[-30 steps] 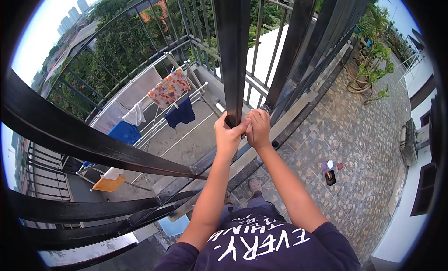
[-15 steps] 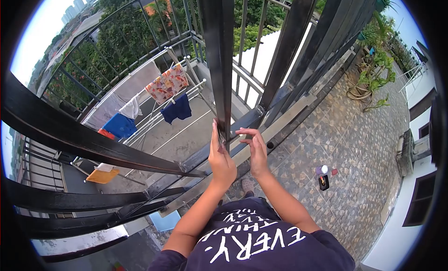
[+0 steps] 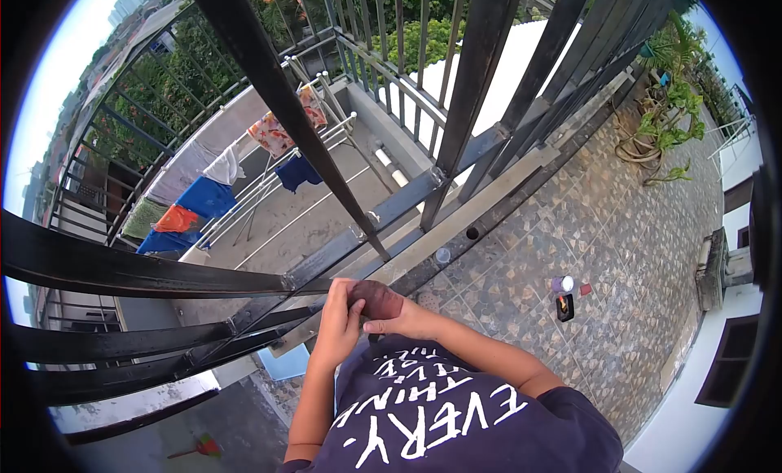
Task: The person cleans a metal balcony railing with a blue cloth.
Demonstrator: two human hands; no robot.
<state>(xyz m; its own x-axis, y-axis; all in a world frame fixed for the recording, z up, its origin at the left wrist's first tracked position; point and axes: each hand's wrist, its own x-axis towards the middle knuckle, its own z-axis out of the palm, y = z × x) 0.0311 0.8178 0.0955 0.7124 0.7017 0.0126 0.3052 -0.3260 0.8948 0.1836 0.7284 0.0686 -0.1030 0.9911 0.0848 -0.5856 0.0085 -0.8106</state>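
A dark reddish-brown piece [image 3: 378, 300], seemingly a thin sheet, lies between my two hands, close to my dark shirt [image 3: 456, 408]. My left hand [image 3: 338, 314] is closed on its left side, with the thumb against it. From the right, my right hand [image 3: 411, 320] meets it; its thumb shows below, and its other fingers are mostly hidden by the piece. Both hands are just below the black metal railing [image 3: 305, 143], near the foot of one bar.
Clothes hang on a drying rack [image 3: 269, 172] beyond the bars. On the tiled floor [image 3: 521, 351] at right are a small white-topped container [image 3: 562, 283], a black tray [image 3: 564, 308] and a small red piece [image 3: 585, 289]. Potted plants [image 3: 652, 139] stand farther back.
Both hands have left the upright bar and come down and left, closer together. The dark reddish piece now lies between them. The view has shifted, with the bar now slanting at left.
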